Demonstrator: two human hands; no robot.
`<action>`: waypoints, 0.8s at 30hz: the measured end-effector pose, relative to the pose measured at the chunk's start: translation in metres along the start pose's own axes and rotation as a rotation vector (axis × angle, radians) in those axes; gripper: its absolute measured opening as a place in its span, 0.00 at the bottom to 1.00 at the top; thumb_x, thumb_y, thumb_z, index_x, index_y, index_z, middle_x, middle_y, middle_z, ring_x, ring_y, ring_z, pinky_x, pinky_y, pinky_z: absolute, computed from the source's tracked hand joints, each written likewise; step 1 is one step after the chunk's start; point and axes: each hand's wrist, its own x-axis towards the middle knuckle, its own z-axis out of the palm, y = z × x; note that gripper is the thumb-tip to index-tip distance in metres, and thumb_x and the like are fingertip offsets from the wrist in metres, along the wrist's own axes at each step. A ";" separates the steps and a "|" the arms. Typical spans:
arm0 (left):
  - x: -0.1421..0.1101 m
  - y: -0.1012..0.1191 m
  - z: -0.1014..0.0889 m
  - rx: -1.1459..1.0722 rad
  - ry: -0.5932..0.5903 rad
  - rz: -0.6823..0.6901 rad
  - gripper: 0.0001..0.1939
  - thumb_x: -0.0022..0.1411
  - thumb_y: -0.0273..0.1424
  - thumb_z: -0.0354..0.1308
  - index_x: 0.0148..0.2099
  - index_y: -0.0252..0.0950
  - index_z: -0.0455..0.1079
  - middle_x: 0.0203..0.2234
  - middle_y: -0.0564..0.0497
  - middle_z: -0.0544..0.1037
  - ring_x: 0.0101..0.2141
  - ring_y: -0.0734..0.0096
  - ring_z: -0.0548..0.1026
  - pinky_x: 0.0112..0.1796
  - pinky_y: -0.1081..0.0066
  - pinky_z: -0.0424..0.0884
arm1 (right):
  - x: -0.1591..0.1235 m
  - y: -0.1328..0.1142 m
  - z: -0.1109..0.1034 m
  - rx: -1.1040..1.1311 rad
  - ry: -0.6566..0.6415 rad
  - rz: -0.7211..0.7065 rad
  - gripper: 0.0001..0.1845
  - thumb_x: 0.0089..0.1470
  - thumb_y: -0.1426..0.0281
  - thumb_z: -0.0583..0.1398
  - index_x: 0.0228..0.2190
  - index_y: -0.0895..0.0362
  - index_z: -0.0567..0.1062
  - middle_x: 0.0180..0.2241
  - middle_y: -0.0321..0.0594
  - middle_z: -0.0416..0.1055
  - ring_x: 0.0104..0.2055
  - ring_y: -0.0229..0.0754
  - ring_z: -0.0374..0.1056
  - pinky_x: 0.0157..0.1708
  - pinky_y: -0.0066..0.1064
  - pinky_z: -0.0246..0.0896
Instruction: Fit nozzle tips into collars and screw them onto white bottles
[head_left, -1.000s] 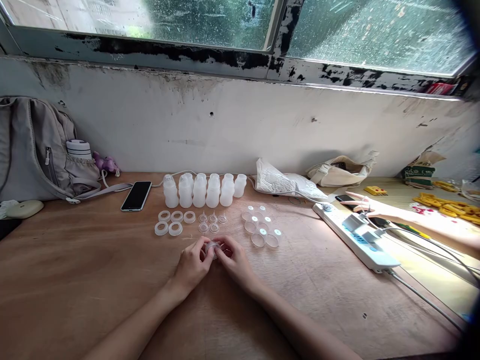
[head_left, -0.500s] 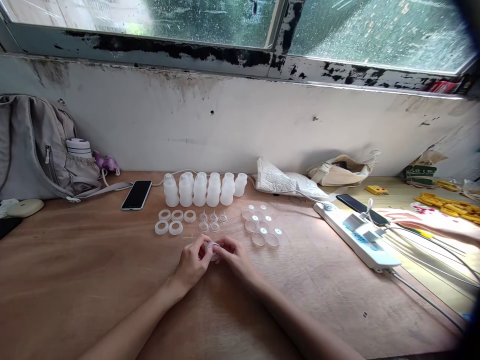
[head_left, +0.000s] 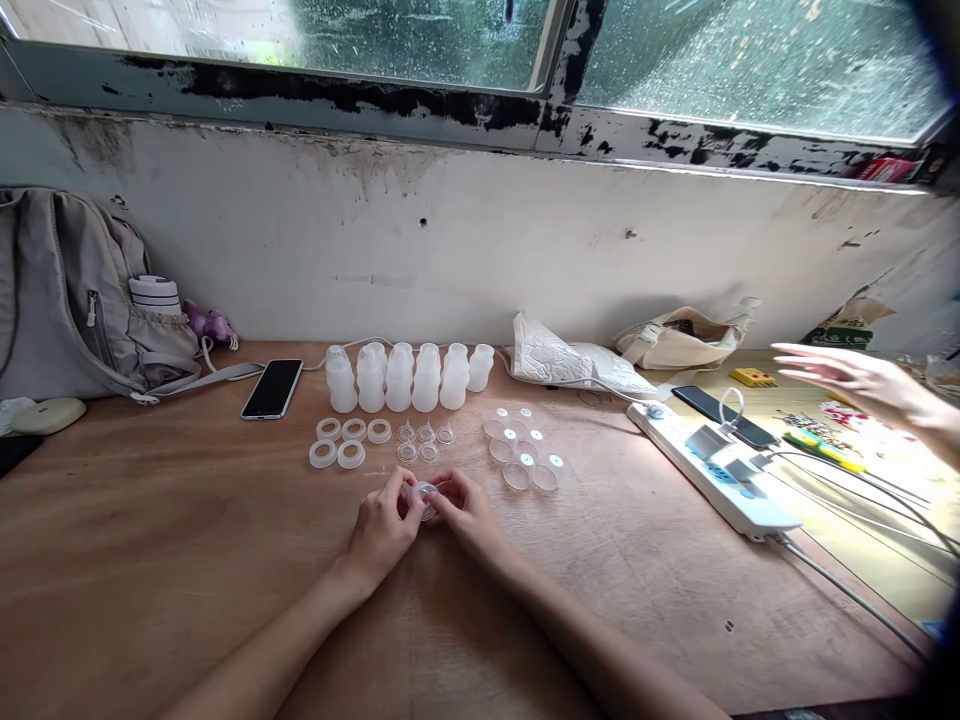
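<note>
One small, clear, round plastic piece (head_left: 427, 490) is in both bare hands, near the middle of the brown wooden desk (head_left: 187, 520), well in from its far edge. The left hand (head_left: 384, 525) pinches it narrowly between thumb and fingers; the right hand (head_left: 466, 515) grips its other side the same way. Fingers cover much of it, so I cannot tell which way it points; its visible outline is round, showing no long axis.

Toward the far edge stand about eleven frosted white plastic bottles (head_left: 399, 380), long axes upright; overlap leaves that count unsure. Nearer lie five translucent white plastic rings (head_left: 354, 438), three behind two, and to their right five clear plastic teats (head_left: 425, 436), likewise three and two; the back three tips point up. Farther right are six clear, round plastic caps (head_left: 527, 461), each with a pale spot, in three pairs.
</note>
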 end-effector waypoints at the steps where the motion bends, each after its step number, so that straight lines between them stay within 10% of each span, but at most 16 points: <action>1: 0.000 0.000 -0.001 0.022 -0.015 0.008 0.07 0.57 0.32 0.46 0.38 0.39 0.60 0.19 0.56 0.71 0.21 0.72 0.70 0.25 0.75 0.62 | 0.000 0.000 0.000 -0.031 -0.006 -0.014 0.08 0.47 0.66 0.57 0.30 0.58 0.67 0.25 0.36 0.70 0.25 0.36 0.68 0.25 0.28 0.66; 18: 0.006 -0.003 -0.003 -0.012 -0.096 0.003 0.04 0.53 0.31 0.50 0.32 0.37 0.62 0.17 0.57 0.69 0.19 0.74 0.68 0.24 0.76 0.61 | -0.001 -0.001 -0.005 -0.462 -0.027 -0.261 0.08 0.48 0.74 0.55 0.30 0.58 0.74 0.26 0.37 0.71 0.27 0.36 0.65 0.28 0.26 0.61; 24: 0.007 -0.005 -0.002 -0.141 -0.072 -0.075 0.11 0.58 0.34 0.46 0.40 0.37 0.64 0.18 0.55 0.73 0.19 0.73 0.70 0.23 0.75 0.63 | 0.003 0.002 -0.008 -0.314 -0.018 -0.147 0.11 0.50 0.69 0.56 0.36 0.59 0.72 0.31 0.40 0.73 0.29 0.38 0.68 0.30 0.28 0.64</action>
